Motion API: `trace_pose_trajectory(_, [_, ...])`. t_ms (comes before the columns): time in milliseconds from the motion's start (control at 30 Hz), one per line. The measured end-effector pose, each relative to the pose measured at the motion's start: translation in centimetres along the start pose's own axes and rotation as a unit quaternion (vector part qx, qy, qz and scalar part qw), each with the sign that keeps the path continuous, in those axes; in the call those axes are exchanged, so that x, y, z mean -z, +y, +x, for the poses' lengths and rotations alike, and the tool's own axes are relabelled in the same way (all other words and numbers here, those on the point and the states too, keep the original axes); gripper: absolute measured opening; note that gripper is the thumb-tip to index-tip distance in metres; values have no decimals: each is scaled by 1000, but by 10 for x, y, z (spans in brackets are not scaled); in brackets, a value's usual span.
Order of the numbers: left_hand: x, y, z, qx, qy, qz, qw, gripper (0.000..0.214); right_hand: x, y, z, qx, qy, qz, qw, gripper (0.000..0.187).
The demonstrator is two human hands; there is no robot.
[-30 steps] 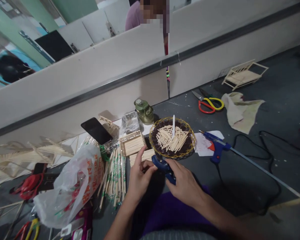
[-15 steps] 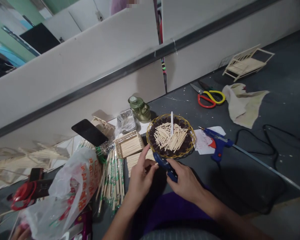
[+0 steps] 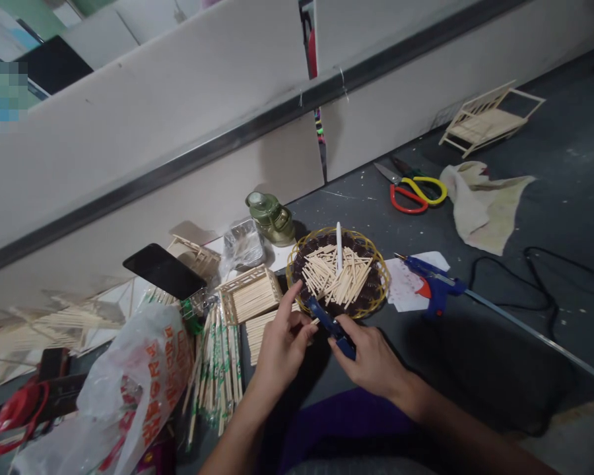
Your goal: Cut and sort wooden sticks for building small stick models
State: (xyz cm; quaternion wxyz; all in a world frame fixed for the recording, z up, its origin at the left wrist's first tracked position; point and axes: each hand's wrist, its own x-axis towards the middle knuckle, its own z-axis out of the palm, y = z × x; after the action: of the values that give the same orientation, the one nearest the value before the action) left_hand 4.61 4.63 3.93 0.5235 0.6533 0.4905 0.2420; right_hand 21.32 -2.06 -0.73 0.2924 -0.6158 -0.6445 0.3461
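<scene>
- A seated person's left hand point(image 3: 283, 344) pinches a short pale stick point(image 3: 313, 322) between thumb and fingertips, index finger raised, just in front of a woven basket point(image 3: 385, 285).
- The right hand point(image 3: 373, 359) is clamped around a blue-handled cutter point(image 3: 332, 327). The tool's head meets the stick's end, and the two hands are close together but not touching.
- The stick and the cutter are both off the dark grey counter point(image 3: 475, 343), at the basket's near rim and above the person's purple-clad lap.
- The basket holds a loose heap of cut sticks point(image 3: 334, 277), with a white rod point(image 3: 338, 245) standing upright among them.
- A blue glue gun point(image 3: 438, 285) lies to the right of the basket on a scrap of white paper, its cable trailing off across the counter.
- Farther back are red-and-yellow scissors point(image 3: 416, 192), a crumpled cloth point(image 3: 482, 206) and a small frame built of sticks point(image 3: 490, 119).
- Left of the hands sit an open box of sticks point(image 3: 250, 293), bundles of wrapped chopsticks point(image 3: 220, 369), a printed plastic bag point(image 3: 123, 396) and a dark phone point(image 3: 163, 270).
- A green lantern-shaped ornament point(image 3: 270, 216) stands by the partition wall.
</scene>
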Motion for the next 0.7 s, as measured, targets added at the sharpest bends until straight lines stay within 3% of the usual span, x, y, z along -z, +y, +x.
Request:
trace_pose_trajectory(233, [2,-7,6,24,-12,-67,997,72,-8,4,0,-8,9,17,1000,11])
trace_pose_trajectory(400, [0,-14,8,20,-9,-58,998,71,-19,17,1,-2,25,-3,1000,18])
trace_pose_trajectory(500, [1,-19,8,9,4,-42,999,71,-22,21,3,-1,29,-11,1000,12])
trace_pose_trajectory(700, [10,-18,2,11,49,-40,998,73,-11,4,-1,-31,12,-2,999,11])
